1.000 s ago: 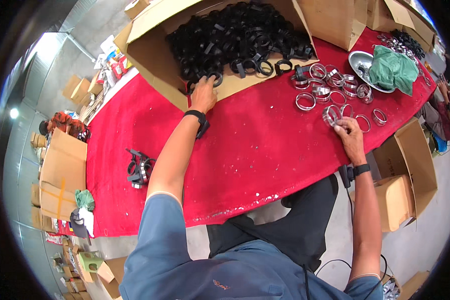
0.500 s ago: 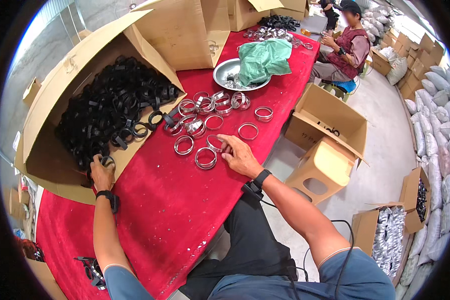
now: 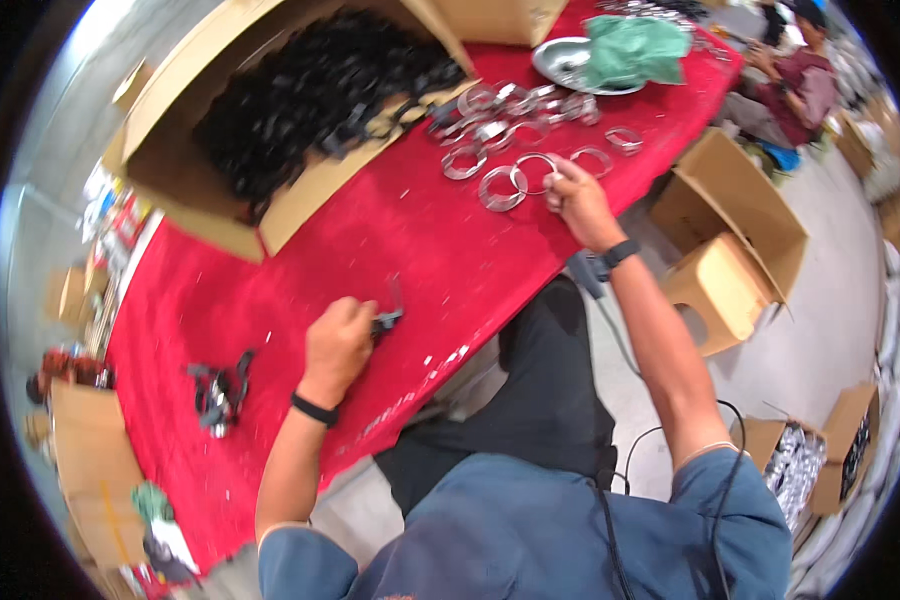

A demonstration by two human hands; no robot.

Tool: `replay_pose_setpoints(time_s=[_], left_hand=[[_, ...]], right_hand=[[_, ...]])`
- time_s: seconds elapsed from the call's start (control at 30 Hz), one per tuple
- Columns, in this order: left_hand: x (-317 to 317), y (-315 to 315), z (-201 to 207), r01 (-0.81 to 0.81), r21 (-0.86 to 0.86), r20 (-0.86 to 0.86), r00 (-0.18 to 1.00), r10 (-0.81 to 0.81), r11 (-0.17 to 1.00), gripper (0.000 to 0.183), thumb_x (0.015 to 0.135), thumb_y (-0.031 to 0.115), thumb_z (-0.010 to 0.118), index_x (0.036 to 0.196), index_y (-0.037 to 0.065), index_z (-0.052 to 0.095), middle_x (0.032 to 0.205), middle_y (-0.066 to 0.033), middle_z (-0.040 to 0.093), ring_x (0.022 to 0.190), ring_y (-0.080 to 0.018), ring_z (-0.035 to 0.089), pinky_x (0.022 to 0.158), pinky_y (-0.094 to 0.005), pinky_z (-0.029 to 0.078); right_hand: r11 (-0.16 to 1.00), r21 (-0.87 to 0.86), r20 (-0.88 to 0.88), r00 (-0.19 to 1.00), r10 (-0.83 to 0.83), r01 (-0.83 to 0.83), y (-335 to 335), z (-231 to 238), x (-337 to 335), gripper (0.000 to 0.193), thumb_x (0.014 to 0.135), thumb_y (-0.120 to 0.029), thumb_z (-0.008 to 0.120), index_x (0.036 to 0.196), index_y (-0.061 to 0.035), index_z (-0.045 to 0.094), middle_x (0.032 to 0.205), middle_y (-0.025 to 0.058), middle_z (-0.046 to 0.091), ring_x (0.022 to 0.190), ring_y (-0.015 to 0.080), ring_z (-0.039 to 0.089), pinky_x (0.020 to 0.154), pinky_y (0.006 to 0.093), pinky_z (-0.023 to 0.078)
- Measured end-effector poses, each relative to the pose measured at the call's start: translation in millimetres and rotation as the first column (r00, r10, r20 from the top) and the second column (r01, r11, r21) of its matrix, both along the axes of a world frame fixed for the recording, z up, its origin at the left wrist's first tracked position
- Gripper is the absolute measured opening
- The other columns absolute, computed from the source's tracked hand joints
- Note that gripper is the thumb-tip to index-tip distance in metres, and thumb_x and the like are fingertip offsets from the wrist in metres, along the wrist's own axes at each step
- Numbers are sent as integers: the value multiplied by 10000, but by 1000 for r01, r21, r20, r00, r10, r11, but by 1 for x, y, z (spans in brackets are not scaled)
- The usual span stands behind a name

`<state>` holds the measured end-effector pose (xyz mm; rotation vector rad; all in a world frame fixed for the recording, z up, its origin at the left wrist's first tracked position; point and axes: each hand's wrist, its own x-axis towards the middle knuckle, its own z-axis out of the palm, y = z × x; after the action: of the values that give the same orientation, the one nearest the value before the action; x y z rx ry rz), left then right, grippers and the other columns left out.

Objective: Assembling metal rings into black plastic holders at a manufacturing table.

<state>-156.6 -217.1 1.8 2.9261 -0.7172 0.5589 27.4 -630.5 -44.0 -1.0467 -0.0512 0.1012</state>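
My left hand is closed over the red-covered table, gripping a black ring that is blurred and mostly hidden by the fingers. Farther right, my right hand pinches a shiny metal ring between thumb and fingers. Close to that hand, loose metal rings lie flat, and several more are heaped behind them. A large cardboard box tipped on its side, far left, holds a big pile of black rings, some spilling onto its front flap.
A small cluster of black and metal parts sits on the red cloth at left. Behind the rings stands a metal bowl with a green cloth. Right of the table are an open carton, a beige stool and a seated person.
My left hand has left the box of black rings and come toward me over the table with a black ring. My right hand now lifts a metal ring. The view has shifted.
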Motion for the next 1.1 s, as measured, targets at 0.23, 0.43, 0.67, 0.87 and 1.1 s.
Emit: replay_pose_setpoints(time_s=[0.23, 0.43, 0.67, 0.87, 1.1], left_hand=[[-64, -36, 3, 59, -21, -121, 991, -61, 998, 469, 830, 4, 683, 1298, -5, 705, 1212, -170, 673, 1095, -358, 672, 919, -453, 569], [-98, -39, 15, -12, -75, -249, 968, -7, 997, 634, 855, 74, 718, 1457, -70, 579, 1518, -258, 558, 1370, -420, 572, 1153, -484, 497], [-96, -19, 14, -17, -101, -266, 964, -10, 995, 733, 834, 154, 838, 1476, -65, 562, 1550, -262, 542, 1401, -426, 552, 1203, -478, 473], [-91, -22, 25, -106, -124, -380, 923, 51, 987, 759, 825, 178, 862, 1486, -51, 565, 1468, -251, 617, 1344, -431, 584, 1164, -480, 492], [-82, -13, 37, -176, -212, -497, 866, 49, 961, 793, 810, 211, 863, 1526, 31, 572, 1217, -236, 650, 1163, -417, 627, 1029, -484, 519]], right_hand=[[730, -482, -230, 874, 429, -485, 52, 5, -47, 466, 1101, -125, 572, 1539, 33, 557, 1048, 79, 683, 785, 164, 603, 723, 318, 503], [56, -963, 261, 854, 451, 266, 66, 25, -59, 514, 1025, -322, 698, 1445, -28, 663, 1222, 259, 710, 1142, 466, 693, 1011, 523, 562], [-35, -940, 234, 716, 658, 340, 79, 39, -68, 824, 781, -297, 945, 1506, -78, 621, 1352, 227, 657, 1272, 396, 631, 1121, 467, 520], [75, -960, 235, 629, 741, 270, 86, 45, -67, 647, 879, -231, 863, 1458, -40, 646, 1283, 240, 699, 1211, 399, 670, 1086, 481, 536], [340, -929, 338, 711, 616, 147, 97, 39, -53, 338, 1063, -190, 589, 1316, -1, 711, 1149, 325, 740, 1098, 475, 718, 981, 511, 576]])
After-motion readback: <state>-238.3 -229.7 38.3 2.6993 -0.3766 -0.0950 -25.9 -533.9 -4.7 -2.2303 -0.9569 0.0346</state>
